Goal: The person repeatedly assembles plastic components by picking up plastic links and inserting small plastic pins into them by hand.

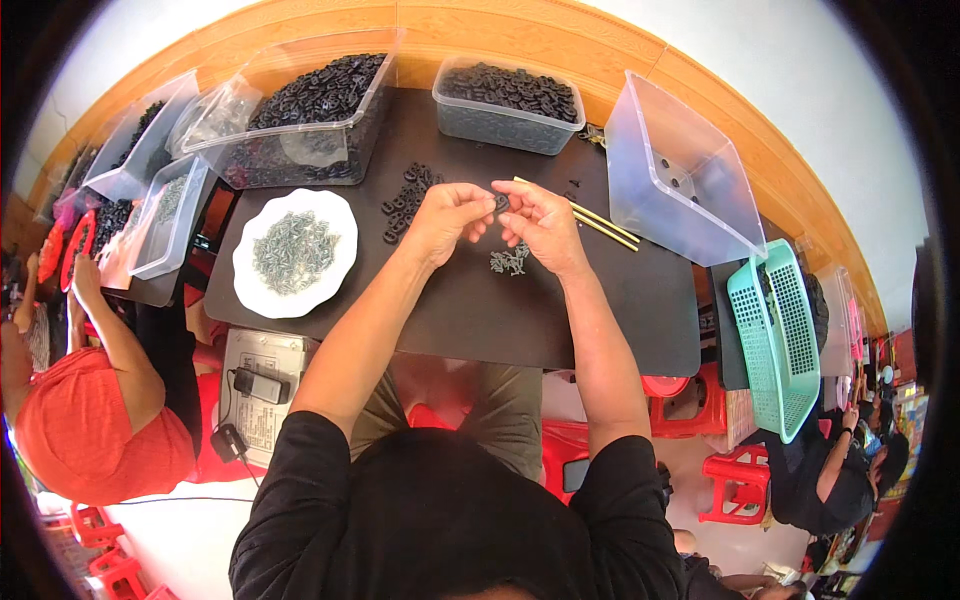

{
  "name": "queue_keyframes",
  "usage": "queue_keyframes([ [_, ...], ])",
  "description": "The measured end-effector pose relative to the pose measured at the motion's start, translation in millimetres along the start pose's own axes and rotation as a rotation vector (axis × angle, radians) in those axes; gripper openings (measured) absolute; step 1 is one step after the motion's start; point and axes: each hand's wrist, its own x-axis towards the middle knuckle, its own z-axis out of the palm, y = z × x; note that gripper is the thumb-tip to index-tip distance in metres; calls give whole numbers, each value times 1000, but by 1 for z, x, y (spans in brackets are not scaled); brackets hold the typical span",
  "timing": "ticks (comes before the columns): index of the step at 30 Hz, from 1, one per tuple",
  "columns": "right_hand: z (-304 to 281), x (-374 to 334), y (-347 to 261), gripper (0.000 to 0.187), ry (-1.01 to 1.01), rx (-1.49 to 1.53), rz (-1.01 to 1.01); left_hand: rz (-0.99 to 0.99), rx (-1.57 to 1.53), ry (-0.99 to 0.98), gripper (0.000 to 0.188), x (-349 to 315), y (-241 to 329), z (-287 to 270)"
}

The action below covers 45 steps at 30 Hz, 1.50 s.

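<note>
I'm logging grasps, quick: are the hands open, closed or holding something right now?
Left hand: closed beside the small, rounded, black plastic-looking piece; whether it grips anything is unclear.
Right hand: closed, pinching that piece.

Left hand (452,216): we are pinching, thumb against curled fingers.
Right hand (546,228): we are pinching, fingertips facing the left's.
Left forearm (362,325): we are holding it slanted rightward.
Right forearm (606,335): we are holding it leaning leftward.
</note>
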Motion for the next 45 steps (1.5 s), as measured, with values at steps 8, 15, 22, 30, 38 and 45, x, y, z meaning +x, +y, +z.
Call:
queue_keyframes([
  [8,-10,-2,-2,27,-142,-162,-57,-21,165,-95,14,-1,4,3],
  [15,-3,-2,-5,22,-106,-374,-226,-11,134,-124,15,-3,3,1],
  [22,-2,-2,-3,23,-104,-324,-223,-9,116,-113,14,-3,4,1],
  [30,-10,-3,-14,22,8,-422,-249,4,122,-65,13,0,3,4],
  [38,-156,-16,-99,25,782,-1273,-547,147,529,265,12,10,-4,-9],
  [45,-178,-18,-110,18,703,-1632,-230,228,717,310,11,12,-7,-9],
])
